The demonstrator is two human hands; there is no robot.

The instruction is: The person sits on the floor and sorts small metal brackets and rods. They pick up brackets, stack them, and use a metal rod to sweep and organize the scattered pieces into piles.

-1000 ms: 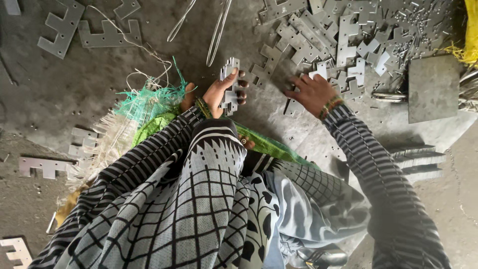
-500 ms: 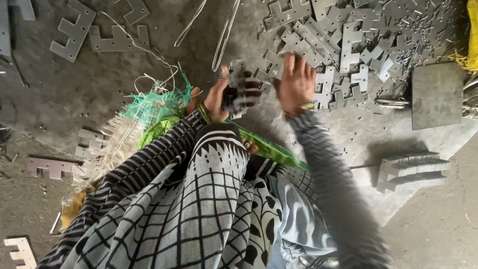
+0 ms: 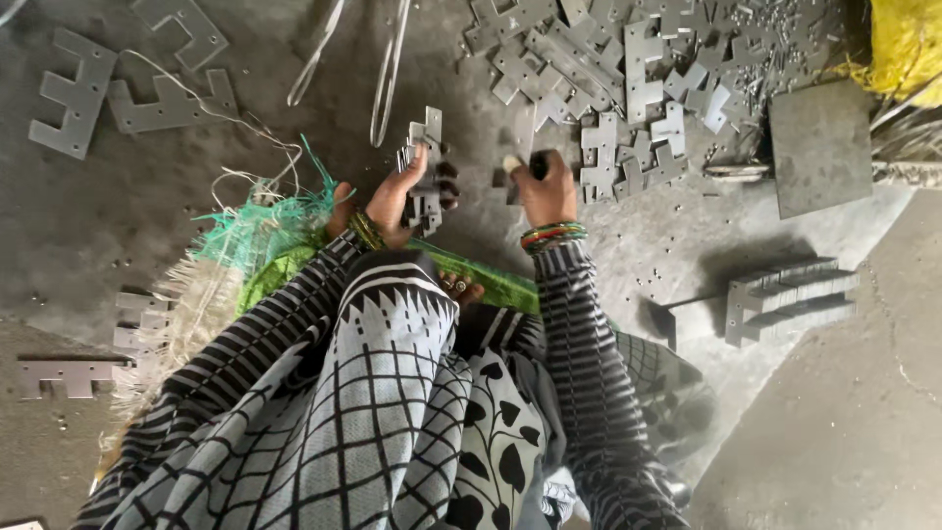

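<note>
Meanwhile, left hand (image 3: 397,196) grips one stack of notched plates (image 3: 422,167); right hand (image 3: 543,186) closes around one dark tool (image 3: 537,165).

My sleeves (image 3: 579,363) are black with thin pale stripes, and my wrap (image 3: 363,412) is a pale grey and black grid. Red and green bangles (image 3: 552,236) ring my right wrist. The notched metal plates (image 3: 628,88) are dull grey on dark grey floor (image 3: 98,226). Green netting (image 3: 270,221) lies nearby, yellow sacking (image 3: 908,39) beyond.
</note>
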